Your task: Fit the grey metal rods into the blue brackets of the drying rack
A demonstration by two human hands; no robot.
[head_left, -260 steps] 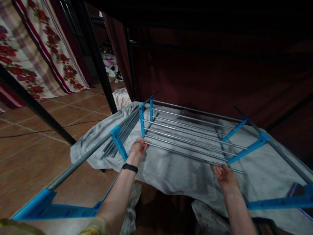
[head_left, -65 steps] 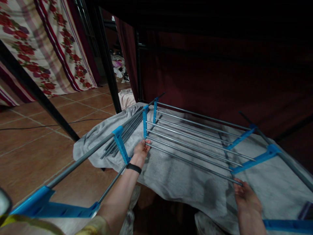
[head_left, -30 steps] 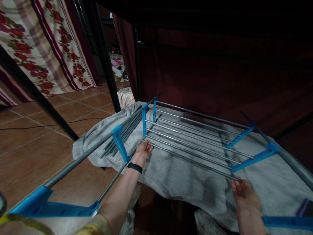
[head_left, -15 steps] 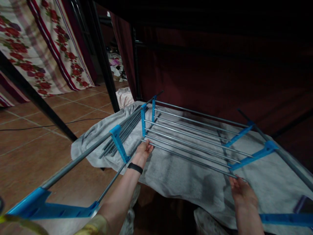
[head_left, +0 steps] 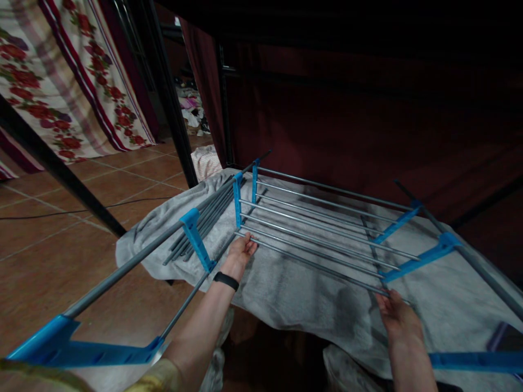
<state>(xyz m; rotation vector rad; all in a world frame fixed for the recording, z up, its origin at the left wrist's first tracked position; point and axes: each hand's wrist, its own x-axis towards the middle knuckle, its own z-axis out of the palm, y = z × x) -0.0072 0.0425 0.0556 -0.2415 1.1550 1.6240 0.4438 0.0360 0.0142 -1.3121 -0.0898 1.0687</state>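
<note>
A partly assembled rack of grey metal tubes and blue plastic brackets [head_left: 196, 239] lies on a grey blanket [head_left: 286, 288]. My left hand [head_left: 242, 249] pinches the left end of a loose metal tube [head_left: 310, 264], close to the left side rail. Around the same tube's right end, the fingers of my right hand [head_left: 394, 310] are closed, below the right-hand blue bracket [head_left: 420, 258]. This tube runs in front of several parallel crossbars [head_left: 327, 218] fitted between the brackets. Whether its ends touch the brackets I cannot tell.
A bundle of spare tubes [head_left: 204, 223] rests on the blanket at the left. Black metal posts [head_left: 174, 103] stand beyond it, with a dark red curtain [head_left: 327, 125] behind. Tiled floor [head_left: 61, 245] and a cable [head_left: 81, 211] lie on the left, below a floral cloth [head_left: 81, 71].
My right hand has shifted slightly left along the tube, its grip a little changed. My left hand stays on the tube's left end. The view has moved slightly.
</note>
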